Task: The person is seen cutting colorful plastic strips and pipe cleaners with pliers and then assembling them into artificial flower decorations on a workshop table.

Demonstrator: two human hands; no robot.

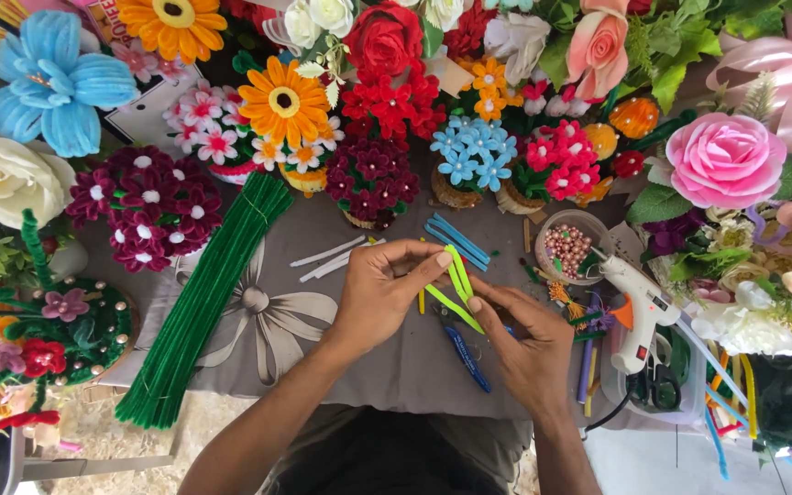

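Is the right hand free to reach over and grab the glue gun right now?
Probably not yet: the right hand is pinching the lime pipe cleaner with the left hand. The glue gun sits unobstructed beside it.

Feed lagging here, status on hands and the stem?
Left hand and right hand both pinching the lime-green pipe cleaner, bent over the grey cloth. Blue-handled tool underneath. Glue gun right, untouched.

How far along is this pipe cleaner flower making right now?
Done: many finished flower pots stand along the back of the table. In hand: the left hand and right hand are bending a lime-green pipe cleaner into loops, so far just a bent piece. Left: the green stem bundle, cut white pieces and blue pieces lie unused, and the glue gun rests aside.
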